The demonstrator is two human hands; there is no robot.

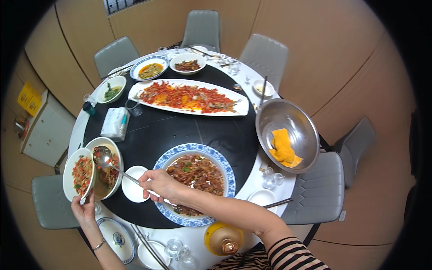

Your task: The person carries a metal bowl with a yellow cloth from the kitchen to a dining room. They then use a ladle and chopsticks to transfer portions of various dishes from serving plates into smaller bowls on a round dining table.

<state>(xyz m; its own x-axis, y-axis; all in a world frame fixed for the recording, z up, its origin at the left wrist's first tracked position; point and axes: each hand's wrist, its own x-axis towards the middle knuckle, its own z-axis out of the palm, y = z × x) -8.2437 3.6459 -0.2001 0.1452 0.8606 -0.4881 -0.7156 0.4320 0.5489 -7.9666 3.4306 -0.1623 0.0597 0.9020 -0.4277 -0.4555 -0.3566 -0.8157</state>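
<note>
My left hand (84, 207) grips the near rim of a white bowl (68, 182) that holds chopped red and green food. This bowl is tilted over the edge of a larger white bowl (117, 182) with broth and similar food in it. In my right hand (161, 186) is the handle of a metal ladle (125, 174), whose scoop rests between the two bowls and carries bits of food. Below the ladle lies a small white dish (130, 190). My right forearm crosses a big blue-rimmed bowl (229, 175) of brown stewed food and hides part of it.
A long white platter (241, 107) of fish under red chillies lies across the black turntable (162, 130). A steel basin (266, 130) with a yellow cloth (282, 146) stands at the right edge. A tissue pack (113, 122), chopsticks (148, 246), glasses (173, 248) and grey chairs (312, 187) surround it.
</note>
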